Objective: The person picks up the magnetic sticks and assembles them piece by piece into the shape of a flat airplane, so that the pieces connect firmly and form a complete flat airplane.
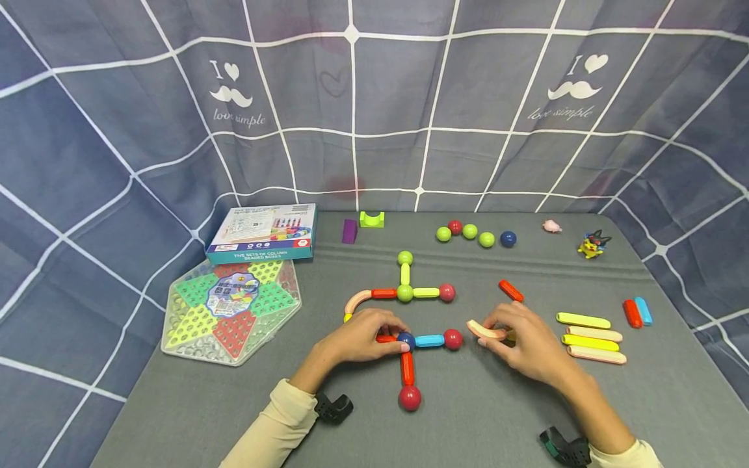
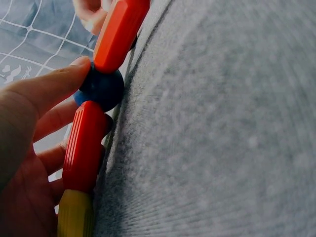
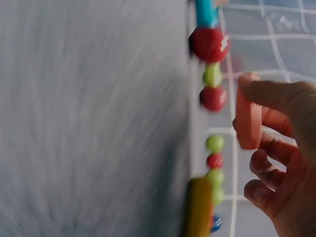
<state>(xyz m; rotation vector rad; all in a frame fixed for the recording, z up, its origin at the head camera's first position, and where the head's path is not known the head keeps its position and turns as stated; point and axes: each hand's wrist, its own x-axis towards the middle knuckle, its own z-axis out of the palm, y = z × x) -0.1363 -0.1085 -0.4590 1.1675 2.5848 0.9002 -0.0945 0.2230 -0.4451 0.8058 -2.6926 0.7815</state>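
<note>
My left hand [image 1: 374, 335] pinches a dark blue ball [image 2: 101, 89], thumb on one side and fingers on the other. From this ball run a red rod [image 1: 407, 369] toward a red ball [image 1: 410, 398], a light blue rod [image 1: 430, 341] toward another red ball [image 1: 453, 339], and a second red rod [image 2: 83, 148] joined to a yellow piece [image 2: 75, 212], partly behind the hand in the head view. To the right, my right hand [image 1: 521, 341] grips a curved peach-coloured piece [image 3: 248, 116] between thumb and fingers, above the grey table.
Beyond my left hand lies a green-ball joint [image 1: 405, 293] with rods and a curved peach piece [image 1: 355, 300]. Several yellow and peach rods [image 1: 588, 339] lie right. Loose balls [image 1: 470, 231], a box [image 1: 263, 231] and a hexagonal game board [image 1: 233, 312] stand farther back. One red rod [image 1: 512, 290] lies beyond my right hand.
</note>
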